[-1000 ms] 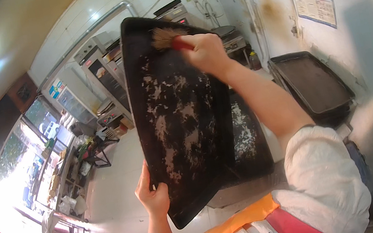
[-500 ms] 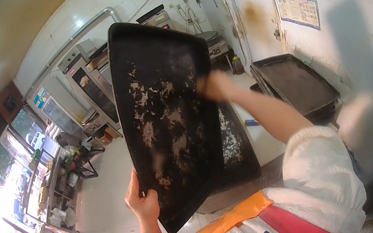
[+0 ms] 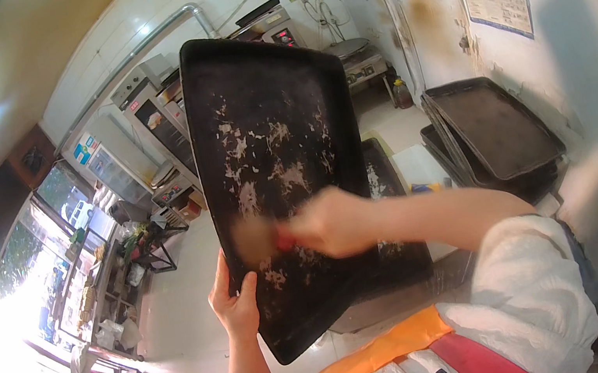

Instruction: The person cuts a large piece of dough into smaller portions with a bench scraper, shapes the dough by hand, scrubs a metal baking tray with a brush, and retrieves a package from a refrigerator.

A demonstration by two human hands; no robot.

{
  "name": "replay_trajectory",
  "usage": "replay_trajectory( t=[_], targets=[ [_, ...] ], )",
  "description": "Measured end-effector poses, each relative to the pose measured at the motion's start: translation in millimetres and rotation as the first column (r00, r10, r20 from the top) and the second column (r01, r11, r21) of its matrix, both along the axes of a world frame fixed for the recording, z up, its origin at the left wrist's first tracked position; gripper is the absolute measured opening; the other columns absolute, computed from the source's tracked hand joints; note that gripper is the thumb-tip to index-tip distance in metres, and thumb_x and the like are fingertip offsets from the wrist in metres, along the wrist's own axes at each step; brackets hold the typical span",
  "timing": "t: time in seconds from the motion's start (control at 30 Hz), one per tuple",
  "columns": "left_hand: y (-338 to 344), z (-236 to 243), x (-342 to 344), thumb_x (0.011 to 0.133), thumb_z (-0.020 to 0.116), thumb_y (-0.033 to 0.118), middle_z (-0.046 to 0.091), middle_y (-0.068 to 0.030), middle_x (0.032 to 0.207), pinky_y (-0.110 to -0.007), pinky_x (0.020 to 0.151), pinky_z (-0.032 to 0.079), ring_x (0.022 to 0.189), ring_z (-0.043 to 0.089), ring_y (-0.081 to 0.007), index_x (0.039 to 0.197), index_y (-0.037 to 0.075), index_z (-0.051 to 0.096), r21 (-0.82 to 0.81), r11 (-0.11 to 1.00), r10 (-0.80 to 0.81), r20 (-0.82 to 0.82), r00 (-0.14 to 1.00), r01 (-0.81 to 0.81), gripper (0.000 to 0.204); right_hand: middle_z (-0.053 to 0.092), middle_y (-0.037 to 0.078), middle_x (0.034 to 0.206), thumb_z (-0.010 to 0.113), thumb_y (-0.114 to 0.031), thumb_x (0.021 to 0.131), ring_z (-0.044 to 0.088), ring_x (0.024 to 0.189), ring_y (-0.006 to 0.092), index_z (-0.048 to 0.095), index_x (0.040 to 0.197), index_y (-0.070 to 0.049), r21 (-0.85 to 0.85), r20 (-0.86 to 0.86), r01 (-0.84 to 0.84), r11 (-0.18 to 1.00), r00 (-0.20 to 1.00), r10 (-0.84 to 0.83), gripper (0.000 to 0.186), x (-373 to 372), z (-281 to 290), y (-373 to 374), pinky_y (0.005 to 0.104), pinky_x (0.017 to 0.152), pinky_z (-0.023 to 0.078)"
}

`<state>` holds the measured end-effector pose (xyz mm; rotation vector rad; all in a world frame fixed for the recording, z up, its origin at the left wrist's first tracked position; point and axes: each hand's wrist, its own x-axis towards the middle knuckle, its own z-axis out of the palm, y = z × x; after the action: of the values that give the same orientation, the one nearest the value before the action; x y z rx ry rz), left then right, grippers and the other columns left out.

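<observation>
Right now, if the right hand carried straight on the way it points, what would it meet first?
Likely the left rim of the dark tray, above the left hand, with the brush in the right hand leading; depth is unclear.

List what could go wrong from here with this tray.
1. The tray is tilted, with the left hand gripping its left edge near the bottom; it could twist or slip under pressure.
2. The brush in the right hand is close to the left hand and might knock it.
3. The pale patches, if loose, could scatter onto the tray behind.
</observation>
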<state>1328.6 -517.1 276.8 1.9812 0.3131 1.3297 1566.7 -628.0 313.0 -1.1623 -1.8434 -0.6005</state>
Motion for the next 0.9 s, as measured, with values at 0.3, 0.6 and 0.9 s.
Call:
replay_trajectory(
  t=[0.3,0.6,0.9],
  targets=[
    [-7.9,11.8,15.0,0.080,0.067,-0.007,0.066,-0.0130,0.122,-0.029,0.098,0.044,0.110,0.061,-0.0157,0.135,-0.003,0.052,0.079,0.997,0.005,-0.025,1.000,-0.003,0.057,0.067,0.016,0.075,0.058,-0.020,0.084,0.068,0.071,0.0345,0.066,0.089,-0.013,-0.156,-0.084,0.182,0.971,0.977,-0.197,0.012,-9.1,5.8,-0.8,0.0472,0.063,0.054],
    [-6.7,11.8,10.9,0.080,0.069,-0.007,0.065,-0.0122,0.123,-0.029,0.097,0.045,0.110,0.060,-0.0145,0.131,-0.005,0.056,-0.023,1.000,-0.013,-0.027,1.000,0.012,0.053,0.068,0.012,0.072,0.063,-0.021,0.084,0.066,0.064,0.0341,0.072,0.094,-0.017,0.085,-0.260,0.569,0.818,0.805,-0.533,0.015,86.5,12.0,-17.9,0.0428,0.059,0.053],
    [11.5,22.2,33.4,0.076,0.050,-0.014,0.060,-0.0102,0.129,-0.028,0.103,0.040,0.118,0.056,-0.0158,0.136,-0.006,0.051,-0.144,0.989,-0.028,-0.021,0.999,0.024,0.060,0.070,0.013,0.083,0.064,-0.029,0.083,0.067,0.076,0.0346,0.073,0.106,-0.021,-0.487,-0.220,0.179,0.855,0.922,-0.318,0.026,36.1,-131.3,-15.6,0.0424,0.066,0.054]
  ],
)
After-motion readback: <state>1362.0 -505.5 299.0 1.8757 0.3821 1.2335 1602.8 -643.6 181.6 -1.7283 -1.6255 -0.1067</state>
